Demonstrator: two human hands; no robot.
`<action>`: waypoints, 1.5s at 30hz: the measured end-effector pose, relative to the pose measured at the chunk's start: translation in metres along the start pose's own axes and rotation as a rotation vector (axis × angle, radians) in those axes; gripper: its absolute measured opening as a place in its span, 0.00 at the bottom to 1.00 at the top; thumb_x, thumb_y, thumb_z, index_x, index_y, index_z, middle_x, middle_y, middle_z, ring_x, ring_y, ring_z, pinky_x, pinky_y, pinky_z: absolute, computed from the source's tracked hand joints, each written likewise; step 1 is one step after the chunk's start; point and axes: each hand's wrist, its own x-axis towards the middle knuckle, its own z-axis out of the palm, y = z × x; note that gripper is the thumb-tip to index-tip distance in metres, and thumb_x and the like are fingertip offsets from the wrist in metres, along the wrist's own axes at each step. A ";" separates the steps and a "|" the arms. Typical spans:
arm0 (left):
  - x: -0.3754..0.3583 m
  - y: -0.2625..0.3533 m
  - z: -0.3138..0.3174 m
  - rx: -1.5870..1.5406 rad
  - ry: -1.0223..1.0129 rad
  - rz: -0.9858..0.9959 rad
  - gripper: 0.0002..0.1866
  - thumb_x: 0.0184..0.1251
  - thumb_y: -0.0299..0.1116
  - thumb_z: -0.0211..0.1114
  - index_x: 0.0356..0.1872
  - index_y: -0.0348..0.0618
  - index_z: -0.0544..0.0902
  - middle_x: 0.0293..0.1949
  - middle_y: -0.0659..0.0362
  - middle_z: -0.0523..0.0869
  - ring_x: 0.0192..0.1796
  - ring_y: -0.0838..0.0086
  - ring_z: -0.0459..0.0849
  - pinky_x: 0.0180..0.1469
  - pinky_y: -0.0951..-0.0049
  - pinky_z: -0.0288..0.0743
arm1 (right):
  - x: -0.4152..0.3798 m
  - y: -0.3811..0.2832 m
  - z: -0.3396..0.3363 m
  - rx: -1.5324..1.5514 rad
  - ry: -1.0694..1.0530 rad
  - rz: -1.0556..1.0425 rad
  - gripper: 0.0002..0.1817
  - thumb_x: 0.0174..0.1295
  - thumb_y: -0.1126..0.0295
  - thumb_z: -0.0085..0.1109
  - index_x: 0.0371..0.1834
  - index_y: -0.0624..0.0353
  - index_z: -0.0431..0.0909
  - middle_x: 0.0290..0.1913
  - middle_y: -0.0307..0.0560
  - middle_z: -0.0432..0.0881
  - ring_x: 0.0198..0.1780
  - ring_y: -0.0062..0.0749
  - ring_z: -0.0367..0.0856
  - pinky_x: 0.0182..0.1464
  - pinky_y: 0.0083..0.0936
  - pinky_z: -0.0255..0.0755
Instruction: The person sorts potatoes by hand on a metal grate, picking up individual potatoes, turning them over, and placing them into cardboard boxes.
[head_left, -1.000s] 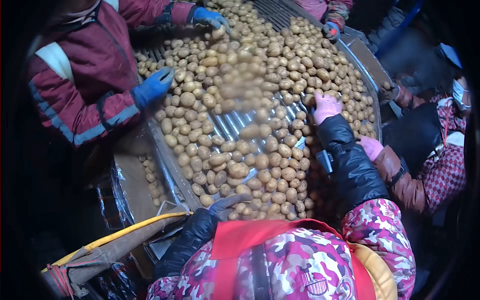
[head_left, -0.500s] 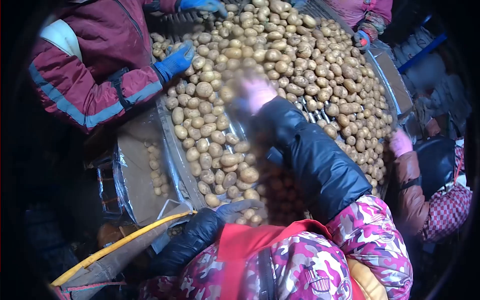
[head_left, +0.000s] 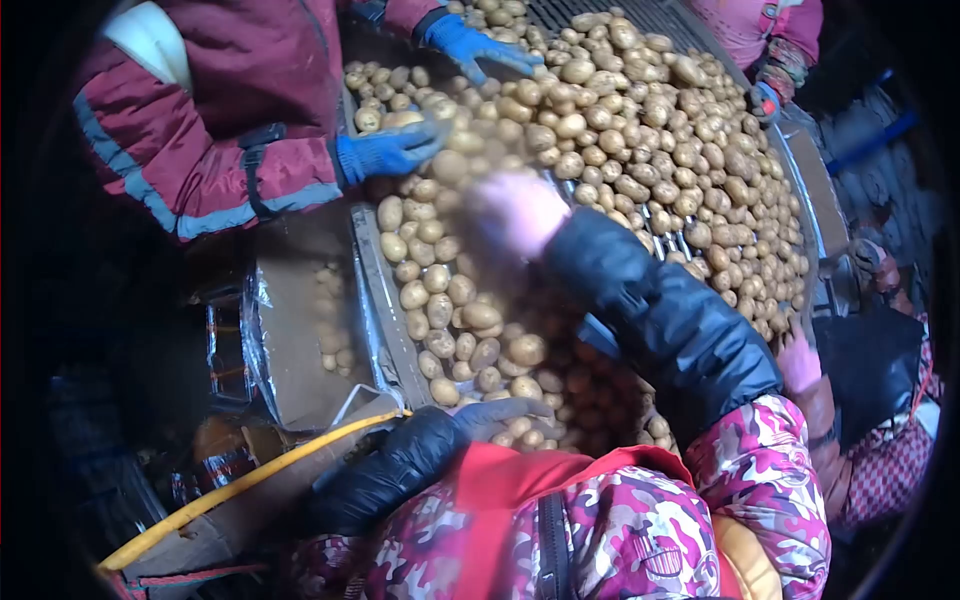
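Many potatoes point(head_left: 640, 130) cover a slatted sorting table in front of me. My right hand point(head_left: 520, 212), in a pink glove, reaches over the middle of the heap; motion smears its fingers, so I cannot see whether they hold a potato. Potatoes lie to the left of it and beyond it. Near my body, my left hand point(head_left: 500, 412) wears a grey glove, its fingers stretched out over potatoes at the near edge. Darker, shadowed potatoes point(head_left: 590, 385) lie between my two arms.
Across on the left, a co-worker's blue-gloved hands point(head_left: 390, 152) are over the potatoes. Other gloved hands point(head_left: 797, 360) work along the right edge. A cardboard-lined box point(head_left: 300, 350) with some potatoes stands left of the table's metal rim point(head_left: 385, 300). A yellow-edged bag point(head_left: 230, 490) is near my left arm.
The view has shifted, moving the scene rightward. Potatoes near my right hand have thinned on its near side. The co-worker's upper blue glove has come farther over the heap, fingers spread.
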 end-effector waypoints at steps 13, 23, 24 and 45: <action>-0.006 0.011 0.013 0.197 -0.006 0.017 0.30 0.76 0.31 0.65 0.76 0.41 0.69 0.63 0.56 0.79 0.64 0.70 0.78 0.70 0.68 0.72 | 0.004 -0.029 0.035 0.001 -0.061 0.121 0.15 0.70 0.59 0.63 0.54 0.54 0.84 0.56 0.59 0.84 0.56 0.56 0.86 0.60 0.49 0.79; -0.019 0.027 0.036 0.180 0.007 0.008 0.43 0.67 0.34 0.75 0.82 0.45 0.65 0.75 0.51 0.77 0.77 0.61 0.74 0.79 0.59 0.68 | -0.094 -0.029 0.014 0.178 -0.186 0.144 0.13 0.67 0.63 0.64 0.51 0.52 0.88 0.49 0.56 0.83 0.52 0.59 0.84 0.56 0.49 0.79; -0.021 0.022 0.041 0.028 -0.001 0.019 0.42 0.68 0.34 0.75 0.82 0.45 0.65 0.74 0.51 0.77 0.77 0.60 0.75 0.78 0.59 0.69 | -0.091 -0.016 0.021 0.215 -0.154 0.113 0.13 0.67 0.63 0.64 0.51 0.54 0.88 0.47 0.56 0.84 0.50 0.59 0.85 0.55 0.48 0.80; -0.012 0.000 0.004 0.057 -0.074 0.089 0.20 0.78 0.41 0.66 0.64 0.42 0.80 0.49 0.57 0.88 0.47 0.66 0.86 0.52 0.65 0.81 | 0.123 -0.099 0.039 0.058 -0.362 0.223 0.25 0.82 0.49 0.46 0.62 0.54 0.84 0.59 0.56 0.85 0.59 0.48 0.87 0.65 0.43 0.77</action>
